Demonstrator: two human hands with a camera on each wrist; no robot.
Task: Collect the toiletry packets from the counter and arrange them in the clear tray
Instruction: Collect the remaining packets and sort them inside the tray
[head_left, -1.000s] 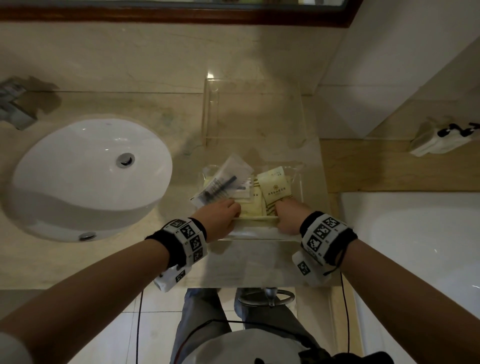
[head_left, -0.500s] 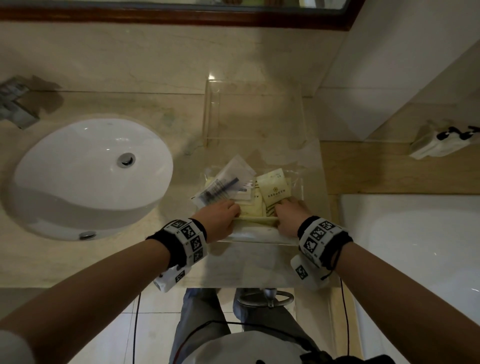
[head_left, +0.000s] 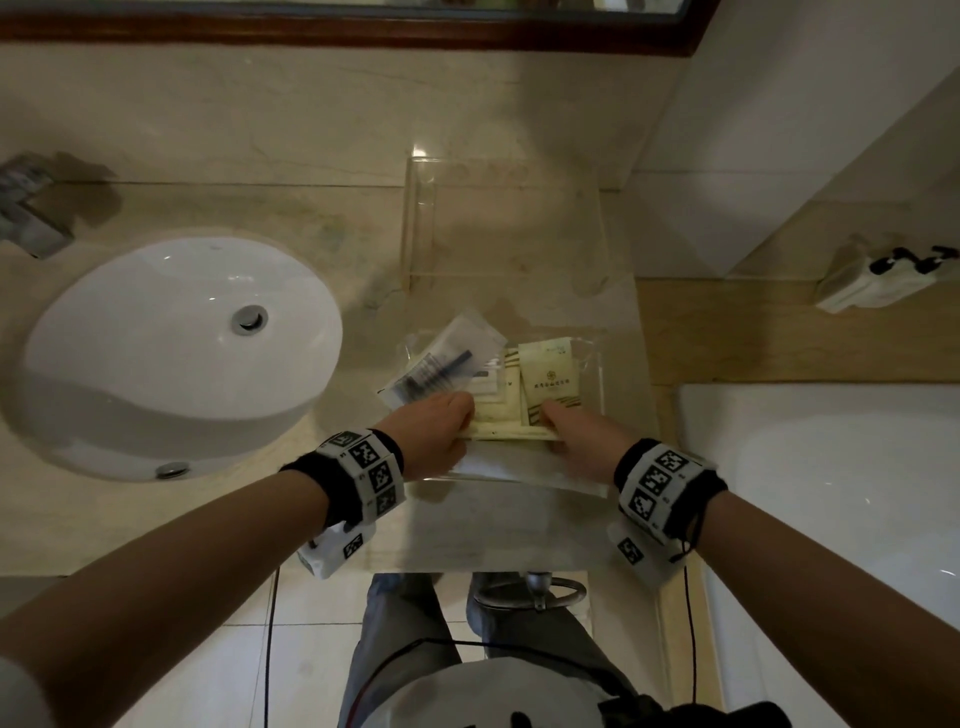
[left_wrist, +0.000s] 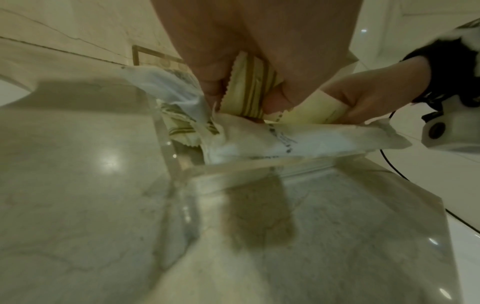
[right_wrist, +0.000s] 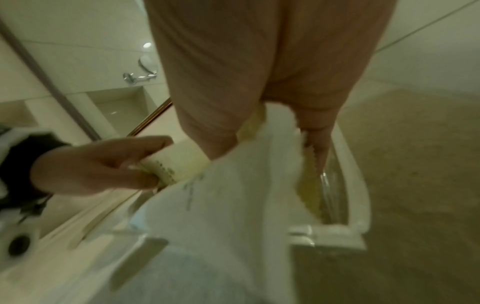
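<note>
Packets (head_left: 524, 400) are lying in the clear tray (head_left: 597, 364) on the counter (head_left: 156, 519), right of the sink (head_left: 171, 353), in the head view; the left hand (head_left: 441, 431) and right hand (head_left: 576, 441) are gripping their near edges. From the left wrist, fingers (left_wrist: 207, 82) are pinching a striped packet (left_wrist: 249, 88). From the right wrist, fingers (right_wrist: 207, 133) are pinching a white packet (right_wrist: 233, 195).

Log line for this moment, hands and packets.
left hand holds cream packets | right hand holds same stack | clear packet overhangs clear tray left wall | arranging unfinished
</note>
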